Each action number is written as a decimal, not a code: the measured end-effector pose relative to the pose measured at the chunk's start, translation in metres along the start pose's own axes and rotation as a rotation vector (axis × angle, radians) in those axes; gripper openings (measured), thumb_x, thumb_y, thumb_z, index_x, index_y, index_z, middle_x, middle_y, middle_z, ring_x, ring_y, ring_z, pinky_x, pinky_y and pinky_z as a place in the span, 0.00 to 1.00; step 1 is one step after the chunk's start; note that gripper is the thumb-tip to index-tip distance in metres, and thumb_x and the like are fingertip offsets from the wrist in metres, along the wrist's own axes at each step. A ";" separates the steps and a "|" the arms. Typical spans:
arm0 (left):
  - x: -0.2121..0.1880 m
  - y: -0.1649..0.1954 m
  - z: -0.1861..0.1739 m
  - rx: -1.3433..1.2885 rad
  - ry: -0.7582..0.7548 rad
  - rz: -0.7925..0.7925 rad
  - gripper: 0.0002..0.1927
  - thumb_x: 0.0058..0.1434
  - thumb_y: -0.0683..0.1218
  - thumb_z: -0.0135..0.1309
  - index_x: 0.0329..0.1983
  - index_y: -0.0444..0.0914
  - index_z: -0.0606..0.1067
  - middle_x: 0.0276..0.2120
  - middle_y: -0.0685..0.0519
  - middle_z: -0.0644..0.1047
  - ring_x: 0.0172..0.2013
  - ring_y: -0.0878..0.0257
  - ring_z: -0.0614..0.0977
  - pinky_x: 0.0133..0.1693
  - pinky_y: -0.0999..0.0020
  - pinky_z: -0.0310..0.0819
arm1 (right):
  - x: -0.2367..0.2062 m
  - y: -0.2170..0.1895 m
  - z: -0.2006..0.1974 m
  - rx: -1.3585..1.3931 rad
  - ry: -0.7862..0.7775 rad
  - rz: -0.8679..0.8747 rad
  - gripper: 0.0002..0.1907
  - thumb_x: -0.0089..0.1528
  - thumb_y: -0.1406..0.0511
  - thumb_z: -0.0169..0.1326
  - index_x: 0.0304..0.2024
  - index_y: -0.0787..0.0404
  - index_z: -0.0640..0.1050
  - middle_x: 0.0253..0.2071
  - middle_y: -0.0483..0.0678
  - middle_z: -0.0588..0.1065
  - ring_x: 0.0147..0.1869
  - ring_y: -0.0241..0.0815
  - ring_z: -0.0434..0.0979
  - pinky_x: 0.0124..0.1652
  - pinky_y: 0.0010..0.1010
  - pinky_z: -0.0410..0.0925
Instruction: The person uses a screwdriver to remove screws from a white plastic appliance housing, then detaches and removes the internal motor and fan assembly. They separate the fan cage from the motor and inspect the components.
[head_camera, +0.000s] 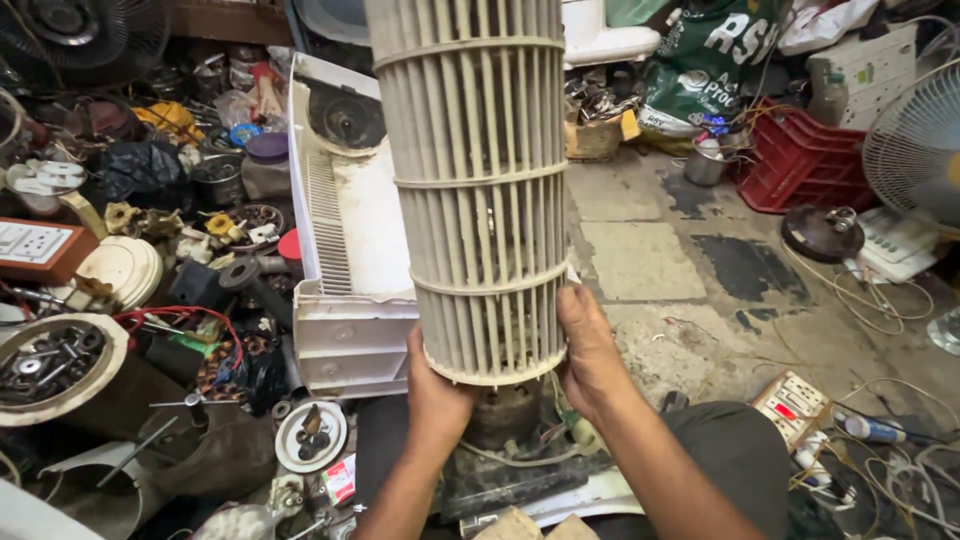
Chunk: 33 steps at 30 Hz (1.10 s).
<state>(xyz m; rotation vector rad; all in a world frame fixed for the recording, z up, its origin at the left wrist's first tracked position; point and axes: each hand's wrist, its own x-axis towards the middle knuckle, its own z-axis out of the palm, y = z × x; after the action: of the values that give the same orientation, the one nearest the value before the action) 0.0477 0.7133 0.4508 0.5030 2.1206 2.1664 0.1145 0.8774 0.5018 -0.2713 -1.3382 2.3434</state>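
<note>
A long cream cylindrical blower wheel (478, 180) with many thin vertical blades stands upright in the middle of the head view, its top cut off by the frame. My left hand (437, 385) grips its lower rim on the left. My right hand (587, 350) holds the lower rim on the right. Just under the wheel sits a dusty motor (503, 412) with wires, on a dark base. Behind the wheel lies a white plastic air-conditioner housing (345, 250).
The left floor is crowded with scrap: a round tin of screws (45, 362), a small dish of parts (311, 436), switch boards, coils. To the right are a red crate (800, 155), a fan guard (915, 145), a power strip (795, 405) and loose cables on concrete.
</note>
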 end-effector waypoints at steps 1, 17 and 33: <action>0.001 0.000 0.001 -0.013 0.001 -0.012 0.49 0.44 0.36 0.68 0.67 0.36 0.56 0.56 0.45 0.77 0.57 0.56 0.80 0.58 0.62 0.72 | 0.000 -0.001 0.000 -0.006 0.000 -0.010 0.48 0.54 0.44 0.63 0.67 0.62 0.63 0.62 0.52 0.72 0.66 0.45 0.72 0.63 0.41 0.67; 0.003 0.024 0.014 -0.061 -0.054 0.052 0.51 0.49 0.41 0.69 0.73 0.39 0.53 0.63 0.44 0.72 0.62 0.55 0.77 0.63 0.59 0.71 | -0.008 -0.007 -0.032 0.061 -0.115 0.012 0.57 0.49 0.37 0.64 0.70 0.61 0.64 0.63 0.51 0.73 0.67 0.48 0.71 0.64 0.48 0.68; 0.003 0.033 0.018 -0.026 -0.014 0.011 0.43 0.51 0.41 0.64 0.69 0.37 0.59 0.58 0.46 0.78 0.56 0.58 0.80 0.57 0.63 0.74 | -0.002 -0.047 -0.019 -0.242 -0.094 -0.074 0.70 0.40 0.37 0.69 0.72 0.62 0.53 0.68 0.53 0.65 0.72 0.48 0.66 0.66 0.44 0.64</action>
<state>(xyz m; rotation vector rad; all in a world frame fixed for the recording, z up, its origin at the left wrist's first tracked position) 0.0558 0.7302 0.4835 0.5273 2.0844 2.1876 0.1356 0.9117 0.5320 -0.1817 -1.6507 2.1581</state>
